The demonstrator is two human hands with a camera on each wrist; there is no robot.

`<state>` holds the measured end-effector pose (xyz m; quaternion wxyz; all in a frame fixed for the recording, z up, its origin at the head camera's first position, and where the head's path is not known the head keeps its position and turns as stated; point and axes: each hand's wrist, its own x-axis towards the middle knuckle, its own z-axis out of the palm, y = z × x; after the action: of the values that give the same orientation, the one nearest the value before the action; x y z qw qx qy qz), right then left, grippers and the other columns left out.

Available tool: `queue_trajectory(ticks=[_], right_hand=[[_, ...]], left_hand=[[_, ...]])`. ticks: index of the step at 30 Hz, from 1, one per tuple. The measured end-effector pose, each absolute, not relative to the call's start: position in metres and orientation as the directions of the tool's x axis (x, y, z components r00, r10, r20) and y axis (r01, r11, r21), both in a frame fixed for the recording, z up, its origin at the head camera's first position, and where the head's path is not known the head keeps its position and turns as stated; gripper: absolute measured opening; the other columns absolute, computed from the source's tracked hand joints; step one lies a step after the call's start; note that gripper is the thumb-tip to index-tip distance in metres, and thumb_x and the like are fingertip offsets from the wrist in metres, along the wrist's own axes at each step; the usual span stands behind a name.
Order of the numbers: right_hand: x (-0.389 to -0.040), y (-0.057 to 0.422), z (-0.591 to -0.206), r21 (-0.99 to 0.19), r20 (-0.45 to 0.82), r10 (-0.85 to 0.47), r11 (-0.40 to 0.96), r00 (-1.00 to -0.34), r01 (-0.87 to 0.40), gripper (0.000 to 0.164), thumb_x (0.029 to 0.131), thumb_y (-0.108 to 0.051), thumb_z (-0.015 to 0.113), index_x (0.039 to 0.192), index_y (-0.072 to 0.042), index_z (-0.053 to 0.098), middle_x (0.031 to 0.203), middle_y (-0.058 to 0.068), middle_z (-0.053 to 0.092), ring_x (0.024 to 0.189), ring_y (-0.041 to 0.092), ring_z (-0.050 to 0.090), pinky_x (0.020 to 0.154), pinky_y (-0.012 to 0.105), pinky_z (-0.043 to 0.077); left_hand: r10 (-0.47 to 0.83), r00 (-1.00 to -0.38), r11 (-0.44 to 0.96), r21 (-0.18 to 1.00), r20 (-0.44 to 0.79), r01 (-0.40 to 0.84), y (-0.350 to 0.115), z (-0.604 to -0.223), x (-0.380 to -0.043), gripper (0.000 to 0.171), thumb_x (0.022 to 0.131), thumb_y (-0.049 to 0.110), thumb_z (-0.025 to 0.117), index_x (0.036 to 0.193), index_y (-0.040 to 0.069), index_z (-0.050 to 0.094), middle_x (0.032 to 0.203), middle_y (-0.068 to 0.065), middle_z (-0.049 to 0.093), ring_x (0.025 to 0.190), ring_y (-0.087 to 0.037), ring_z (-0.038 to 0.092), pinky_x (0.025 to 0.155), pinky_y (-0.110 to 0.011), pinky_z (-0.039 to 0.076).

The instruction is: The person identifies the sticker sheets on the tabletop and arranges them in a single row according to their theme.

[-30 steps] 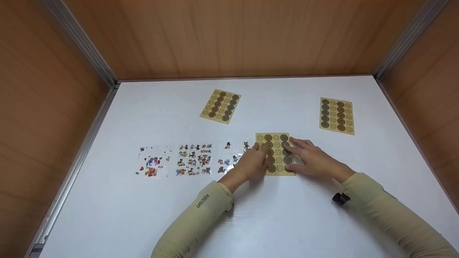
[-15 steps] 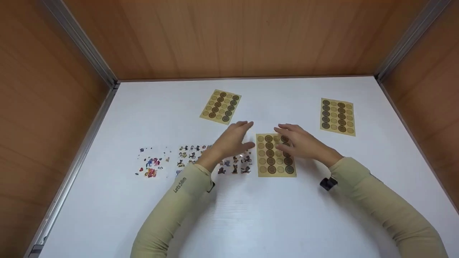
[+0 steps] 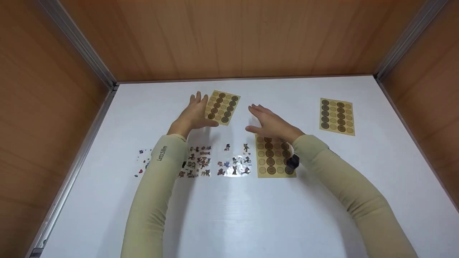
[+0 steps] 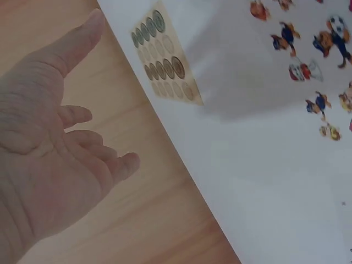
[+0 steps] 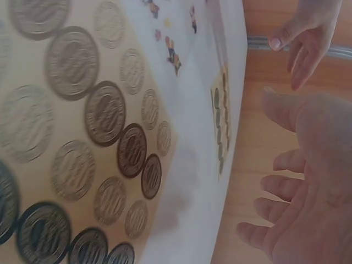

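Note:
Above the table, my left hand (image 3: 192,114) spreads its fingers beside the left edge of a tan sheet of round seal stickers (image 3: 224,107) at the back. Nothing is in its grasp, and in the left wrist view the left palm (image 4: 60,154) is bare. My right hand (image 3: 270,122) hovers with extended fingers to the right of that sheet. It covers the top of a second tan sticker sheet (image 3: 265,172), which lies flat in the row nearer me. The right wrist view shows the right palm (image 5: 313,203) holding nothing.
Clear sheets of small cartoon stickers lie left of the near tan sheet: one (image 3: 235,171) beside it, another (image 3: 203,161) further left, and a third (image 3: 141,171) mostly under the left sleeve. Another tan sheet (image 3: 337,116) lies at the back right. Wooden panels (image 3: 244,39) enclose the table.
Both hands have let go of the near tan sheet, risen, and moved forward and left. The left hand has reached the back tan sheet. The sheets have stayed in place.

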<state>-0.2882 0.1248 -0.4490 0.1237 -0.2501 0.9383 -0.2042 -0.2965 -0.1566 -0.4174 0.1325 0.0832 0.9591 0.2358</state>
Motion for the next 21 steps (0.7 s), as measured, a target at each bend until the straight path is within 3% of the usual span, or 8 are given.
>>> queue_trajectory(ticks=[9,14,21], right_hand=[[-0.311,0.092,-0.473,-0.467,-0.177,-0.447,0.822,-0.877,-0.325,0.087,0.098,-0.053,0.060,0.162,-0.008,0.021,0.169,0.012,0.013,0.155,0.031,0.009,0.125,0.046,0.010],[-0.318,0.078,-0.481,-0.476,-0.154,-0.447,0.815,-0.881,-0.330,0.090,0.098,-0.054,0.061,0.162,-0.005,0.020,0.169,0.014,0.011,0.154,0.033,0.009,0.124,0.050,0.009],[-0.333,0.060,-0.491,-0.441,-0.104,-0.456,0.818,-0.884,-0.370,0.089,0.098,-0.053,0.061,0.161,-0.004,0.021,0.168,0.015,0.014,0.154,0.034,0.012,0.123,0.056,0.011]], left_hand=[[0.144,-0.938,0.872,0.489,-0.317,-0.032,-0.177,-0.452,-0.323,0.112,0.089,0.040,0.079,0.162,0.001,0.003,0.167,-0.021,-0.011,0.154,-0.035,-0.010,0.124,-0.049,0.003],[0.134,-0.925,0.867,0.495,-0.355,-0.064,-0.182,-0.469,-0.327,0.119,0.088,0.048,0.077,0.161,0.001,-0.004,0.166,-0.020,-0.016,0.153,-0.034,-0.015,0.123,-0.049,0.000],[0.151,-0.913,0.847,0.526,-0.378,-0.078,-0.182,-0.477,-0.332,0.108,0.096,0.053,0.064,0.160,-0.002,-0.003,0.165,-0.021,-0.017,0.152,-0.035,-0.017,0.123,-0.051,-0.004]])
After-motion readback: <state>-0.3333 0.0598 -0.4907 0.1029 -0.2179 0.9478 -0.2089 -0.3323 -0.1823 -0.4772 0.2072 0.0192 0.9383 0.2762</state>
